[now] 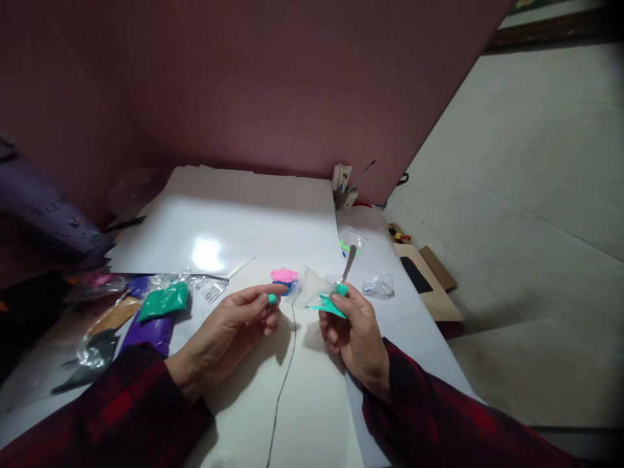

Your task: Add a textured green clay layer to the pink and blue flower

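Between the thumb and fingers of my left hand (pixel 238 318) is a small lump of turquoise modelling clay (pixel 272 299). My right hand (pixel 355 322) grips a clear plastic bag (pixel 312 286) with turquoise clay (pixel 330 304) pressed into its lower part. Just above the right fingers a knife-like metal tool (pixel 350 261) slants upward; whether the hand holds it is unclear. Behind the bag lie a pink textured clay piece (pixel 284 274) and a blue piece (pixel 281 288), partly hidden by the left fingers. A dark line (pixel 285 383) runs down the white board (pixel 244 409) beneath both hands.
At left lie bagged clays: green (pixel 164 302), purple (pixel 149 331), orange (pixel 114 315) and black (pixel 97 351), beside a clear plastic fork (pixel 213 289). Large white sheets (pixel 258 214) rest at the back. A crumpled clear bag (pixel 378 286) sits right, near the table edge.
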Tool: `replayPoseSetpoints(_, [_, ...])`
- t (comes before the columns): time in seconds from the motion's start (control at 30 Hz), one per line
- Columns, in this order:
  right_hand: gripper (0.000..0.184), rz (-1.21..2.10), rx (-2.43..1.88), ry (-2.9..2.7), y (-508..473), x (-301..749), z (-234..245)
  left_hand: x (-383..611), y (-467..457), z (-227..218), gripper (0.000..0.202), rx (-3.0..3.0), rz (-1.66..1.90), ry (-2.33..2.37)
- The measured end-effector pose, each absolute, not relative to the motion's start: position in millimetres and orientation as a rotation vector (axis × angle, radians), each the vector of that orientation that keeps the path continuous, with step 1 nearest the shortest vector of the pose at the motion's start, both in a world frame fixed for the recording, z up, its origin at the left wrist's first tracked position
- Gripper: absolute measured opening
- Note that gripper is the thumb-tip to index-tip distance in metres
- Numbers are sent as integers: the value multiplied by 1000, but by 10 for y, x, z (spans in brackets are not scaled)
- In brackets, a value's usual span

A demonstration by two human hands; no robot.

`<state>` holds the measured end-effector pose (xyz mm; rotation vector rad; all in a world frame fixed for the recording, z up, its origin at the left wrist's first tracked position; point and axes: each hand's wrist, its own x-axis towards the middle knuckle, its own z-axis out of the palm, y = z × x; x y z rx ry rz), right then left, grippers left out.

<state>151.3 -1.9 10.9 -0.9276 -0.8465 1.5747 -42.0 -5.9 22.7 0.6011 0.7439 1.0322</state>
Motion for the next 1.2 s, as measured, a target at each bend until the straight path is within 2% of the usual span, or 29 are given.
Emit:
replayPoseSetpoints(0.2, [16, 1562, -924, -846, -22, 1506, 124, -433, -71, 253, 28, 559, 1002, 845])
replayPoseSetpoints(0.43, [17, 1572, -938, -844, -25, 1505, 139, -422, -55, 263, 18, 578, 1013, 831])
replayPoseSetpoints(0.97, [17, 1562, -940, -827, -28, 1506, 143, -416, -50, 268, 21, 612, 995, 737])
replayPoseSetpoints(1.2, [18, 1558, -948, -833, -29, 1507, 141, -412, -46, 276, 15, 606, 998, 753])
